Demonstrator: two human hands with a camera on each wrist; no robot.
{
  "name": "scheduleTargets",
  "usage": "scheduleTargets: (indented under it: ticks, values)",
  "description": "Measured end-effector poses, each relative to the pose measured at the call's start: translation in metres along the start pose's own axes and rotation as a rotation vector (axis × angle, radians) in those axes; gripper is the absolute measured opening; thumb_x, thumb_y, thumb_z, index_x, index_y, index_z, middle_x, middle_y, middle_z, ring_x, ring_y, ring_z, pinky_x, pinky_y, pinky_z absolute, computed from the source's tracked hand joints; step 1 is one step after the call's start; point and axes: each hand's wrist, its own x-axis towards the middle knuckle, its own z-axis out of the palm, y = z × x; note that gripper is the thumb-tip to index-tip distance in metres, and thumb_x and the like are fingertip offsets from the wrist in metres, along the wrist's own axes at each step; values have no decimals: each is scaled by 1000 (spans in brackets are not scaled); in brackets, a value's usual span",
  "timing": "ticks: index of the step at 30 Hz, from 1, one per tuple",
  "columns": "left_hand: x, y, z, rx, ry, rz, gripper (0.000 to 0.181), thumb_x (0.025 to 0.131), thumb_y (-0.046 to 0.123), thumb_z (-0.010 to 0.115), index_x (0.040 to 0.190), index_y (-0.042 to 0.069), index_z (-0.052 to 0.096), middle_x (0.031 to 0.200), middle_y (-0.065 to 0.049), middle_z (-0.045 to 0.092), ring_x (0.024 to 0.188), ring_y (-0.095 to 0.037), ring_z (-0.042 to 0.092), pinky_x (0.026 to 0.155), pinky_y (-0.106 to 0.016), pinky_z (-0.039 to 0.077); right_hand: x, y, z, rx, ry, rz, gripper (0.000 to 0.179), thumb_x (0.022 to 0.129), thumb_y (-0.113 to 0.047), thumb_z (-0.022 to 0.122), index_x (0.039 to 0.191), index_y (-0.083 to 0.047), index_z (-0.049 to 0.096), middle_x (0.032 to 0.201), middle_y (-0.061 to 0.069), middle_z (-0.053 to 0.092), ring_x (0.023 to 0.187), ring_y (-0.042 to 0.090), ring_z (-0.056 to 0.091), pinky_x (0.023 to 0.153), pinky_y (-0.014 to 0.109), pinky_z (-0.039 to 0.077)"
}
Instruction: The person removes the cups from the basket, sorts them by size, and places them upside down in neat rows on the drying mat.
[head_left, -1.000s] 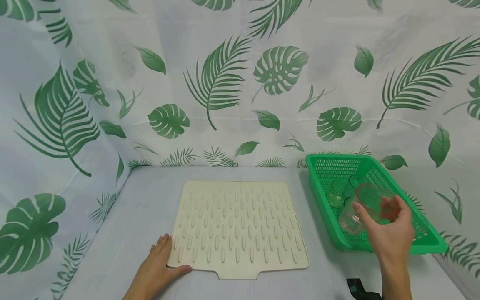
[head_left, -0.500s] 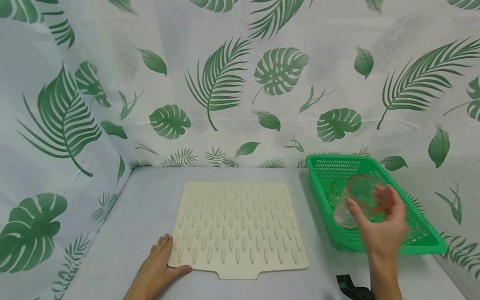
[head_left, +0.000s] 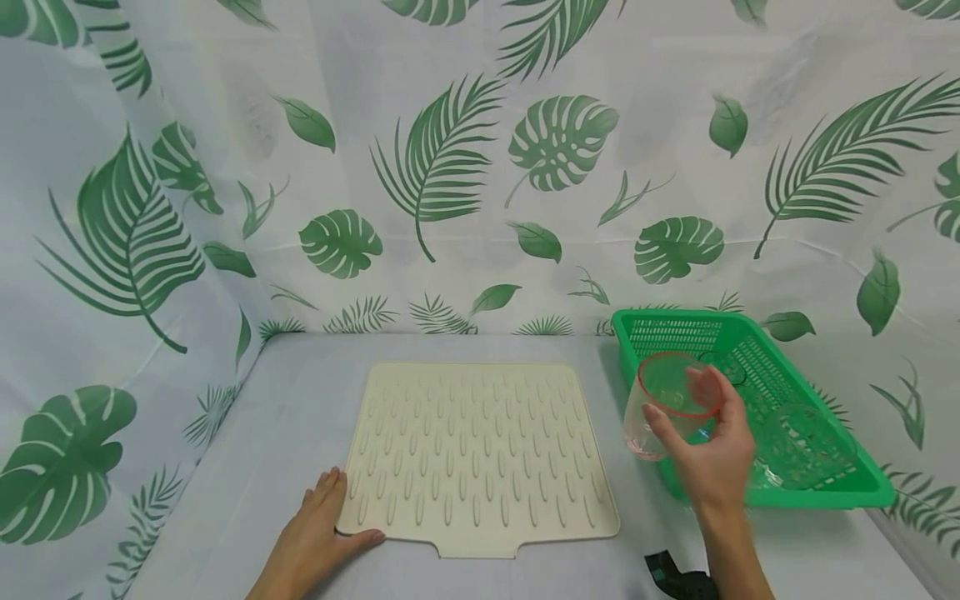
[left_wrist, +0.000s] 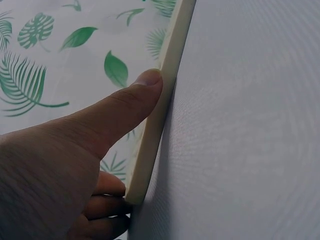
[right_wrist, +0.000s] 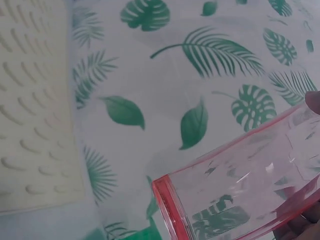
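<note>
My right hand (head_left: 712, 458) holds a clear cup with a red rim (head_left: 637, 425), upright and slightly tilted, its fingers and thumb around the side. The cup overlaps the left rim of a green basket (head_left: 813, 402) in the head view. In the right wrist view, the red-edged end of the transparent cup (right_wrist: 172, 207) points toward the mat, with fingertips on its far side. My left hand (head_left: 311, 521) rests at the near left corner of a cream ridged drying mat (head_left: 480, 467). Its fingers lie along the left side, while the thumb (left_wrist: 147, 77) touches the front edge.
Several more clear glasses lie in the basket, including a large one (head_left: 806, 450) toward the near right and one with a dark rim (head_left: 723, 367) at the back. A leaf-patterned curtain (head_left: 465, 167) stands behind the white table (head_left: 300, 400). A black device (head_left: 678, 579) is on my right wrist.
My right hand has carried the red-rimmed cup up and left from inside the basket to its left rim. The left hand and the mat have stayed put.
</note>
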Motion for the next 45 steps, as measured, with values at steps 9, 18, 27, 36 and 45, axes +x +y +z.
scheduleTargets:
  ticks: [9,18,27,36,45]
  values:
    - [0,2,-2,-1,-6,-9,119,71,72,74,148,-11,38,158,-31,32,148,-50,25,116,-68,29,-4,-3,16,25,-101,-45,82,67,5,82,142,-2,52,124,4,65,108,1,56,91,9,42]
    - [6,12,-11,-14,9,2,114,76,67,74,151,-8,35,160,-29,29,147,-52,26,111,-71,33,-7,-12,32,38,-185,-63,83,69,4,82,145,-3,49,128,19,63,112,0,53,94,8,41]
    - [24,53,-30,-90,40,142,111,79,68,71,158,4,27,166,-14,25,152,-36,27,119,-58,34,-12,-17,46,47,-282,-90,85,70,2,84,147,-4,47,133,20,62,119,-1,51,98,7,41]
    - [33,107,-40,-214,4,310,103,80,67,71,159,18,26,167,3,23,155,-21,25,121,-54,33,-21,-24,59,88,-386,-72,88,70,0,86,148,-8,45,134,15,63,116,9,56,103,8,40]
    - [38,143,-42,-279,50,415,98,82,68,69,159,22,28,166,8,27,153,-14,28,122,-49,35,-30,-31,68,145,-464,-67,86,71,-3,87,147,-6,46,132,13,64,116,16,58,105,9,39]
